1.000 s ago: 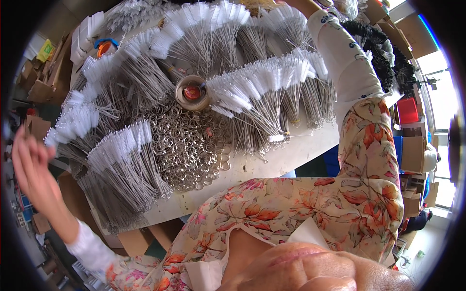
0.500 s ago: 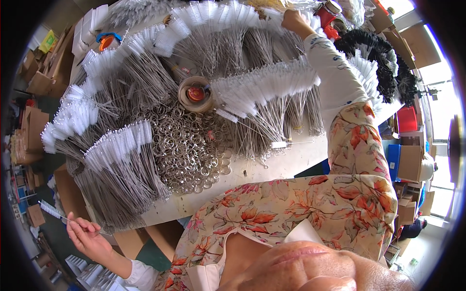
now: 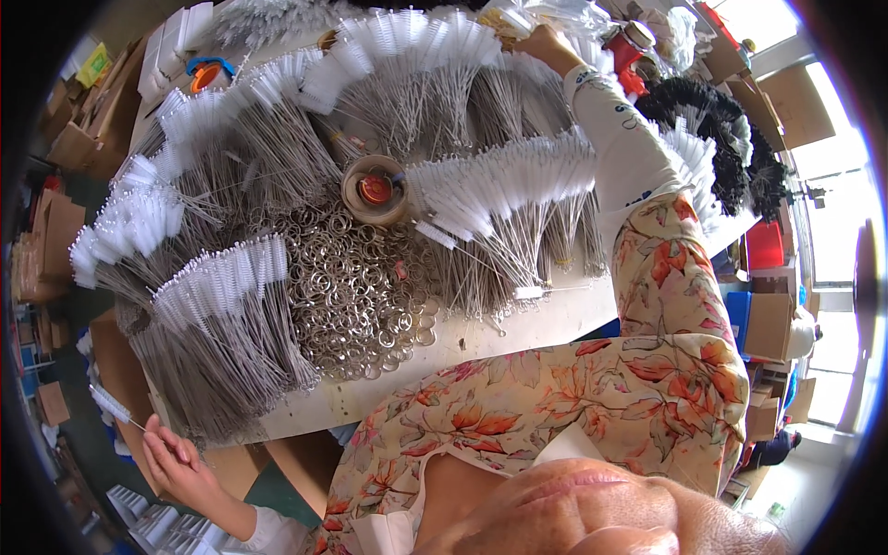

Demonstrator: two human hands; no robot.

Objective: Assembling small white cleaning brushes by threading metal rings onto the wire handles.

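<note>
In the lower left of the frame, the left hand [image 3: 182,470] pinches a single white brush [image 3: 112,405] by its thin wire stem, thumb against fingers, with the bristle end pointing up and left, beyond the edge of the table [image 3: 518,326]. The right hand [image 3: 548,48] is at the top of the frame, right of centre, its fingers bent beside some clear plastic [image 3: 564,13] and the tips of the farther brushes; I cannot tell whether it grips anything.

The brush looks very light. Its wire should be stiff yet springy, smooth enough to turn between the fingers, while the bristles look soft and easily crushed. The bare wire just below the bristles seems the best place to hold it; a fingertip pinch should be enough.

Similar brushes stand fanned in bundles at left [image 3: 227,282] and right of centre [image 3: 518,180]. Between them lies a heap of metal rings [image 3: 356,296], which probably slide and tangle easily, with a round tub [image 3: 350,196] just above.
</note>
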